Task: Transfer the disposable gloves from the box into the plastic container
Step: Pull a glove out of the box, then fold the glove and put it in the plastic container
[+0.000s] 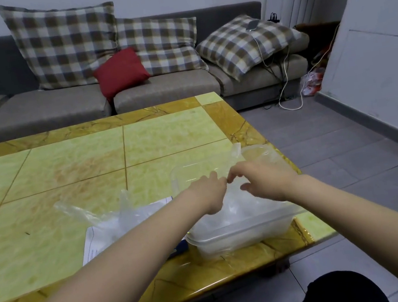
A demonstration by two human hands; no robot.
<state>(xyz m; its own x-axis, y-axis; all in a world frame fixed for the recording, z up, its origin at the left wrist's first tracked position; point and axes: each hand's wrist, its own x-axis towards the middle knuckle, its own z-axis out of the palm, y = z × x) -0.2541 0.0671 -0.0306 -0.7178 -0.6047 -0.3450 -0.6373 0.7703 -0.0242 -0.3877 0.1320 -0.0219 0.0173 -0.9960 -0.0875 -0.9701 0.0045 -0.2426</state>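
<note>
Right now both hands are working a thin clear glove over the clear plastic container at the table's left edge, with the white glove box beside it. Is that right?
Not quite: the head view shows the clear plastic container at the yellow tiled table's right edge. The rest holds: left hand, right hand, thin clear glove, white glove box.

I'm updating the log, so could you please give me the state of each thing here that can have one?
plastic container: open, holding crumpled gloves.
clear lid: off, lying on the table behind the container.
glove box: lying flat, loose gloves spilling over it.
left hand: pinching thin clear glove film.
right hand: pinching the same film above the container.
phone: on a pillow, cable attached.
</note>
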